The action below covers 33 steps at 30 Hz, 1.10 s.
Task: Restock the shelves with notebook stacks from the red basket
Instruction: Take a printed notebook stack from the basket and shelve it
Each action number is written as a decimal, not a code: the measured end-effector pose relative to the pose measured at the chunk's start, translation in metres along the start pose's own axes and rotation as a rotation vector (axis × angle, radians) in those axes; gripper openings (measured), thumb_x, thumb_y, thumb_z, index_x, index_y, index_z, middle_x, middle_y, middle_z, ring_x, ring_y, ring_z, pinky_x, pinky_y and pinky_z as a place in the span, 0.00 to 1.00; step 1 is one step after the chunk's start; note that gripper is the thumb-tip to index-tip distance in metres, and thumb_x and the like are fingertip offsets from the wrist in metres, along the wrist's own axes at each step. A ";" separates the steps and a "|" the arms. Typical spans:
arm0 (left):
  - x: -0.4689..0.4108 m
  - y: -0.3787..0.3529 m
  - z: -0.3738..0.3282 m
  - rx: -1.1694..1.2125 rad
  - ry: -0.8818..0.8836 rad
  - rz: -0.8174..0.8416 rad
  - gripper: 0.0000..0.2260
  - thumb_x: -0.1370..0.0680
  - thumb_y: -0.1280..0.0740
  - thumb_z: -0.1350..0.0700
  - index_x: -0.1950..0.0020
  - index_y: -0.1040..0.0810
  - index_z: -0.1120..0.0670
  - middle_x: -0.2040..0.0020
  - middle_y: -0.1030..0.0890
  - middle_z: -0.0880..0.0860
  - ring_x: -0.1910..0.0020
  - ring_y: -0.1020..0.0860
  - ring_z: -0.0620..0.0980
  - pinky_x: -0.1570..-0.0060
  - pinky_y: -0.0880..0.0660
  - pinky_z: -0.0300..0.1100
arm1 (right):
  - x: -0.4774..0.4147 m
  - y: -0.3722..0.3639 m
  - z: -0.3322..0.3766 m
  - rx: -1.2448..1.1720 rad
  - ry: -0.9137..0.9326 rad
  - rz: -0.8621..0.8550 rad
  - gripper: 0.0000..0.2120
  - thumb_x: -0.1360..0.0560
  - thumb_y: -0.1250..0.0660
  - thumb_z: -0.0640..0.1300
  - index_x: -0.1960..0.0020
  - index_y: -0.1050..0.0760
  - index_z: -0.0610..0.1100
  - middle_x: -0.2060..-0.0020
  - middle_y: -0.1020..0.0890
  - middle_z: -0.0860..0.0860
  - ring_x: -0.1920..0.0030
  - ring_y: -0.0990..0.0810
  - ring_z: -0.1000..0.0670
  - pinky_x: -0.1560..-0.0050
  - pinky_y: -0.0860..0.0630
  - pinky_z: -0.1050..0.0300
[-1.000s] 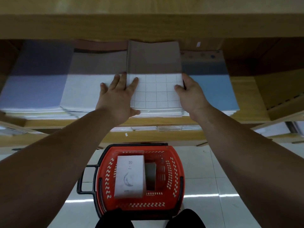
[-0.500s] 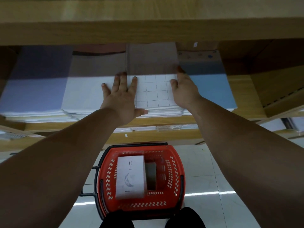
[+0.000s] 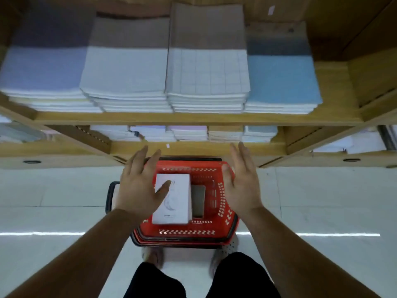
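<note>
- A white wrapped notebook stack [image 3: 171, 198] is seen lying in the red basket [image 3: 225, 216], on the left of its interior, with a darker flat item [image 3: 198, 201] just to its right; what that item is cannot be told.
- The basket stands on the pale floor [image 3: 53, 190], just in front of the wooden shelves [image 3: 193, 118] and close to the person's feet.
- The left hand [image 3: 139, 188] is spread wide and empty above the stack's left edge, with the thumb over the white face; whether it touches cannot be told.
- The right hand [image 3: 240, 183] is likewise open and empty, held edge-on over the right side of the basket, clear of the stack.
- The stack is judged to be fairly heavy and dense for its size, stiff as a block, though its smooth wrapper may be slippery.
- A grip on the two long sides, with fingers hooked under the bottom, is judged safest; a one-handed pinch could let it slide.
- On the wrapper, a faint round emblem and small print are visible, but nothing can be read.
- On the upper shelf, the grid-patterned notebook pile [image 3: 207, 69] sits between a plain white pile [image 3: 124, 69] and a blue one [image 3: 279, 76].
</note>
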<state>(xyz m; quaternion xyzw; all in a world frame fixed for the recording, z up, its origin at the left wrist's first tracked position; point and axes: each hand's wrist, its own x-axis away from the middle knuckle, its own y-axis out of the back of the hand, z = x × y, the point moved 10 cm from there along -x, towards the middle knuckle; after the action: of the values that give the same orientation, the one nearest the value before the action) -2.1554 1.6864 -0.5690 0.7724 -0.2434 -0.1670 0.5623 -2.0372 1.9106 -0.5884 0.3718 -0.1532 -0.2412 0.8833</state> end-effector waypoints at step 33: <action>0.070 -0.479 0.256 0.487 0.563 0.435 0.53 0.29 0.22 0.58 0.20 0.58 0.37 0.17 0.51 0.55 0.19 0.46 0.58 0.26 0.36 0.59 | 0.057 -0.493 -0.252 -0.044 -0.304 0.518 0.39 0.17 0.37 0.51 0.19 0.62 0.63 0.17 0.53 0.48 0.25 0.32 0.40 0.28 0.32 0.43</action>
<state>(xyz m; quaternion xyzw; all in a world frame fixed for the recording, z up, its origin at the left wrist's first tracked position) -2.1440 1.5650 -1.1024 0.8289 -0.2699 0.2348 0.4300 -2.0300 1.7275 -1.1138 0.2610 -0.3682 -0.0640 0.8901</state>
